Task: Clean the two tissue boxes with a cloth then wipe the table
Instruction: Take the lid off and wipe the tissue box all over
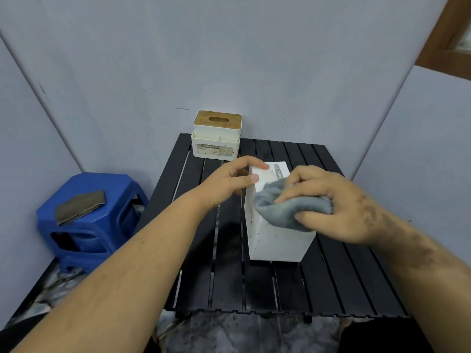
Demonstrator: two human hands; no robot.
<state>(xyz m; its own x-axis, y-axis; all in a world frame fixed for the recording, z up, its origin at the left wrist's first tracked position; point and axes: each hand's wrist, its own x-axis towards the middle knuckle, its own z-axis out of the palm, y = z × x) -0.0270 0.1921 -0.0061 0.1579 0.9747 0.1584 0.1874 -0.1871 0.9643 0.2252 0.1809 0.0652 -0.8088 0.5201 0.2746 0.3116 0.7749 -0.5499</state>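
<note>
Cloth (288, 211), grey, bunched in right hand (328, 205), is pressing on near tissue box (275, 238) lying mid-desk (331, 289). Left hand (229, 182) is pinching its far end. Second tissue box (216, 135) is standing at far edge. Advice: brace firmly, wiping speckled side in overlapping strokes.

Stool (84, 200): blue plastic, on the floor to my left, just beside the bench edge.
Folded rag (80, 207): grey-brown, lying flat on the stool's top.
Walls (229, 59): pale grey panels around me on three sides.
Window frame (448, 34): brown wood, at my upper right.
Floor (242, 332): mottled grey, below me.
</note>
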